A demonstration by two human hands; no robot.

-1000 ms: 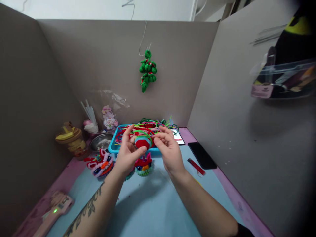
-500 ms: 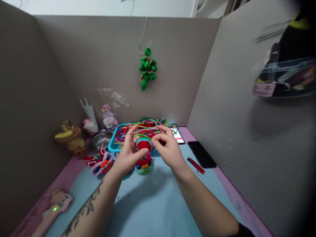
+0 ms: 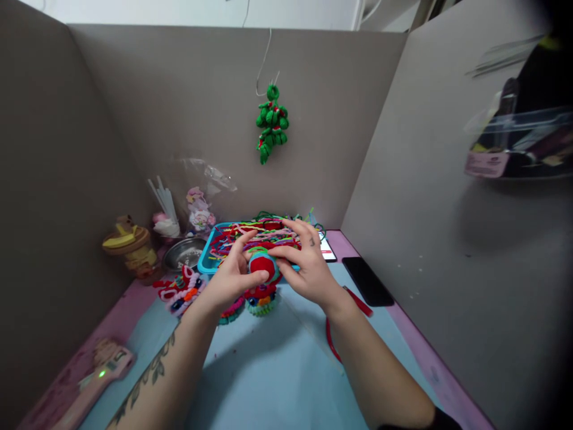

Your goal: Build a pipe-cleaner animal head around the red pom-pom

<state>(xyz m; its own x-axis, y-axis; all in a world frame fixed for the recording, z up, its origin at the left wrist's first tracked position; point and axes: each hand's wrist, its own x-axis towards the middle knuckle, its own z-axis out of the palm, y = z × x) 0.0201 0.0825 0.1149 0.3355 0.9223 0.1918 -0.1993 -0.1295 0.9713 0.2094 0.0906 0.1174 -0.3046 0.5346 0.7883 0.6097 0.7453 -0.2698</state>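
Grey partitions [image 3: 179, 107] enclose your blue-topped desk [image 3: 250, 382], where a blue tray [image 3: 203, 263] holds loose pipe cleaners [image 3: 242, 230]. Nearer you than that tray, your left hand [image 3: 235, 269] holds a red-and-blue ball [image 3: 263, 266] between thumb and fingers. Since half a second ago, your right hand [image 3: 307, 258] has moved further over the ball's upper right side (whether it pinches anything, I can't tell), and a red strand [image 3: 330, 340] has appeared in front of the tray, beside your right forearm. Both hands now seem to work that one piece.
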